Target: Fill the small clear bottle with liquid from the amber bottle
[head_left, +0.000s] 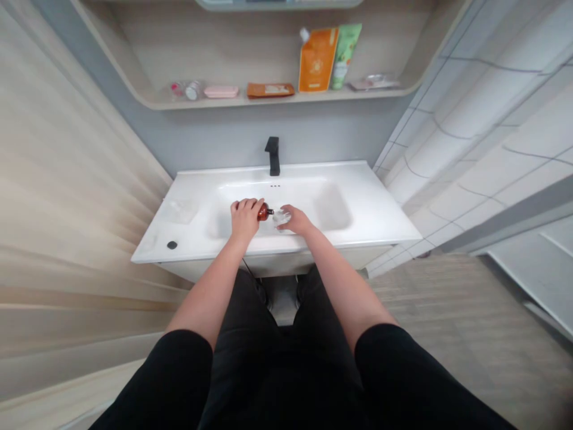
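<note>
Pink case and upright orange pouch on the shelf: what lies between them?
A flat brownish-orange packet lies between the pink case and the orange pouch; the head view shows it.

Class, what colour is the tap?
The tap is black; the head view shows it best.

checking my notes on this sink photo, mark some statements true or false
1. The left hand holds an amber bottle. True.
2. The left hand also holds the clear cup. False: the right hand holds it.
3. The angular black faucet stands behind the white basin. True.
4. The flat orange pouch stands right of the green tube. False: it stands left.
5. A round black disc lies on the white counter. True.
</note>
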{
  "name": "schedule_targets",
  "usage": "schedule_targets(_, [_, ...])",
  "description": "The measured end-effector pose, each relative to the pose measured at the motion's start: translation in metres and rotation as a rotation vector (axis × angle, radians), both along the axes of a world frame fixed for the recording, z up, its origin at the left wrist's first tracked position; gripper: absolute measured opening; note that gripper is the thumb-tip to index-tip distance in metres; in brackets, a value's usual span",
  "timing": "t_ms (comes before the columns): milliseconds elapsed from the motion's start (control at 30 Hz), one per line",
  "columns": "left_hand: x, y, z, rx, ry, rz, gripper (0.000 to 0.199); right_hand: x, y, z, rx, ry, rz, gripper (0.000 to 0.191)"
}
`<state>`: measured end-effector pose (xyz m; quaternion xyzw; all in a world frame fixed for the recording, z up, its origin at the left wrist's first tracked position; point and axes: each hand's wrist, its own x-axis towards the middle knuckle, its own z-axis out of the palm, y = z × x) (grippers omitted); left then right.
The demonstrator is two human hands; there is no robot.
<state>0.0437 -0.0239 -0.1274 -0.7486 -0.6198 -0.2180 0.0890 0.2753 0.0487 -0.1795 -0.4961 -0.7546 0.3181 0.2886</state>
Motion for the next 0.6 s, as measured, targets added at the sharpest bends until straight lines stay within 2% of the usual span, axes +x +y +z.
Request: schedule_targets(600, [0.0010,-0.0014,0.0025,-0.011,-0.007,0.003,0.058,0.0000,-0.0022,0.0046,-0.003,-0.012,0.008,0.080])
